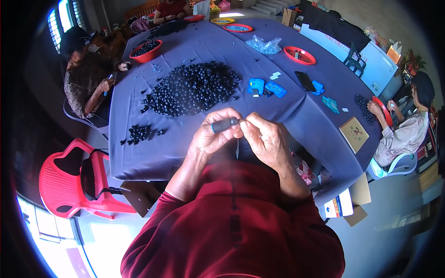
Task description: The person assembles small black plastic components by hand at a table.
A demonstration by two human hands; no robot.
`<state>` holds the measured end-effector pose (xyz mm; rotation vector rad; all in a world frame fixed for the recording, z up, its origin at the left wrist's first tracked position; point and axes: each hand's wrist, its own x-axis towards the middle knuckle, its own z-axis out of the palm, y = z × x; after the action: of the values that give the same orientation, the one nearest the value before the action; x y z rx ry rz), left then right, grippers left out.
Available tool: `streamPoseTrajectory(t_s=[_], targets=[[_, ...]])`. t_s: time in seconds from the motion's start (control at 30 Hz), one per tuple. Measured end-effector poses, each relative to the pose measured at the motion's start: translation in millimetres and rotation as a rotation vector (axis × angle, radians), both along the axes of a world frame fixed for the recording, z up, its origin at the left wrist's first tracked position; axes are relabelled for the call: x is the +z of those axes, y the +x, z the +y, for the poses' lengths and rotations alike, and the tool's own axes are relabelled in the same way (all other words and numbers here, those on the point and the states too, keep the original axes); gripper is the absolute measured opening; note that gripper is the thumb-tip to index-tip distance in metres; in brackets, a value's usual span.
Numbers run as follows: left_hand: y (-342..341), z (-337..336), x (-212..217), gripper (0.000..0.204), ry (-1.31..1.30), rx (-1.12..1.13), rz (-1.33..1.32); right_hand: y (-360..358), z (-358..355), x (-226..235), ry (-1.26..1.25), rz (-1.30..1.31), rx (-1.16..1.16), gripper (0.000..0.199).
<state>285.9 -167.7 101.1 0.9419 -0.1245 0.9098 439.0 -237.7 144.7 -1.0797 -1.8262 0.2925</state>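
Note:
In front of my chest, my left hand (214,133) is closed around a dark grey, rough-surfaced cylinder (223,125) with a blue edge. Whether it is a tool's grip or a finger cover I cannot tell. At the cylinder's right end sits a small round black piece (234,121). My right hand (265,137) meets it there, thumb and forefinger pinched; what lies between those fingertips is too small to make out. Beyond both hands, a large heap of small round black pieces (192,88) covers part of the table, with a smaller pile (141,133) to its left.
A grey-purple cloth covers the table (273,104). On it are a red bowl of black pieces (146,51), blue plastic cases (275,89), a phone (304,81), a clear plastic bag (264,45) and a square board (353,134). Several people sit around. A red chair (83,180) stands left.

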Motion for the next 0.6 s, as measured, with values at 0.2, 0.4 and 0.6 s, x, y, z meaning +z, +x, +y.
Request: streamPoseTrajectory(t_s=[0.2,0.4,0.6], targets=[[1.1,0.0,1.0,0.046,-0.006,-0.014,-0.061,-0.8,0.7,-1.5,-0.001,-0.004,-0.015,0.018],[0.3,1.5,1.2,0.039,0.047,-0.031,-0.058,-1.4,2.1,-4.1,-0.002,-0.01,-0.025,0.017],[0.7,-0.1,4.9,0.029,0.046,-0.033,-0.079,-3.5,-0.1,-0.1,0.023,-0.002,-0.023,0.017]])
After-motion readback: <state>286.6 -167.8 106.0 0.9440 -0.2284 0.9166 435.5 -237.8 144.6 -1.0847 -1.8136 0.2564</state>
